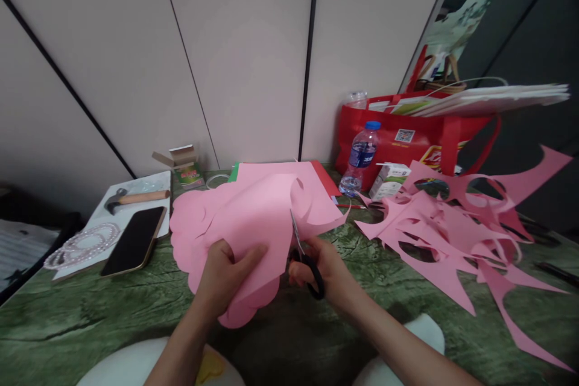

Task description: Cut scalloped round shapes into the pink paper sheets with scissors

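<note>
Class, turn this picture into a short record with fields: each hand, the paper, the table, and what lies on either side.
Left hand: holds pink sheet
Right hand: holds scissors, blades at the sheet's edge
Under the sheet: scalloped paper, also pink
Table: green, streaked
Left side: beads, phone, hammer
Right side: pink scraps, carton, bottle, red bag

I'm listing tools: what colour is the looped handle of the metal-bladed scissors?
The looped handle is black, seen best in the head view.
</note>
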A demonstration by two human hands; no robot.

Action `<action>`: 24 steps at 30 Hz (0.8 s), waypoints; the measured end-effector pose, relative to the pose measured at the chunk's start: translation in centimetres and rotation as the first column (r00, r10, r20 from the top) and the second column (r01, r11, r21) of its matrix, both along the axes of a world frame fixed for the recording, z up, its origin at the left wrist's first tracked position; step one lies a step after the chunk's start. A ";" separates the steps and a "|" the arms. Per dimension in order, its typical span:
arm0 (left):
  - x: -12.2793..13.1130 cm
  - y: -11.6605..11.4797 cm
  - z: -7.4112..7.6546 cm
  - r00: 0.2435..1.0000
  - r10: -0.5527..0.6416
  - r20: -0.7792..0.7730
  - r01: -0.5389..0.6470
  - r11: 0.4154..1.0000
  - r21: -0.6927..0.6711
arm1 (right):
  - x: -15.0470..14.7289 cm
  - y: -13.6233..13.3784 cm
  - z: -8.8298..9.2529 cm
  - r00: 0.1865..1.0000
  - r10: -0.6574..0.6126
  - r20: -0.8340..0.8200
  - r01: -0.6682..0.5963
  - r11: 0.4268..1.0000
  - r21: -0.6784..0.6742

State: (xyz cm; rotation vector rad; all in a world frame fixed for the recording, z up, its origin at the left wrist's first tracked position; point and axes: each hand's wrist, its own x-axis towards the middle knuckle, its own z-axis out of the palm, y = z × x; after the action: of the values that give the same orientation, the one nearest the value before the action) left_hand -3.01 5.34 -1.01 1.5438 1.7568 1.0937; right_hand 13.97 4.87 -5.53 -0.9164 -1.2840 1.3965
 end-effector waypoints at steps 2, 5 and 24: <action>0.0 0.0 0.0 1.000 0.001 0.011 -0.001 1.000 0.000 | 0.0 -0.1 0.4 1.000 -0.004 0.019 0.004 1.000 -0.010; -0.1 0.1 0.0 1.000 -0.001 0.029 0.001 1.000 -0.008 | -0.1 -0.2 0.7 1.000 -0.007 0.023 0.007 1.000 -0.022; -0.4 -0.2 1.3 0.428 -0.211 0.879 0.320 0.945 0.071 | -0.5 0.1 0.2 0.984 -0.161 -0.080 0.159 0.987 -0.032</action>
State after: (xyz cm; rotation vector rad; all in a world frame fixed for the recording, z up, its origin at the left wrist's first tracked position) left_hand -3.41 5.10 0.28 0.8252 0.7724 1.2627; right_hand 13.44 5.00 -5.31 -0.9477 -1.1088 1.3136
